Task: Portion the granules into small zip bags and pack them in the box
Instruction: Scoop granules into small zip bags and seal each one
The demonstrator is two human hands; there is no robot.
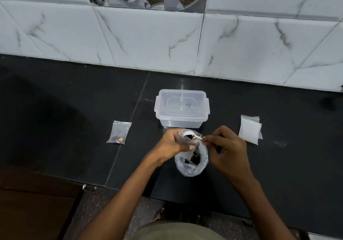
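Dark counter (74,110) under you: your left hand (171,143) pinches the limp zip bag (182,137) open while your right hand (222,147) grips the spoon (193,135). Keep hold at the bag's rim; it's light and slippery, and the box (181,108) at 12 o'clock is lidded.

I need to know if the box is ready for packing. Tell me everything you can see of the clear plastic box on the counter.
The clear plastic rectangular box sits upright on the dark stone counter, near the tiled wall. Its translucent lid is on, with clip flaps at both short ends and a small dark mark on top. It looks empty, though the lid blurs the inside. Nothing touches it; both hands work just in front of it.
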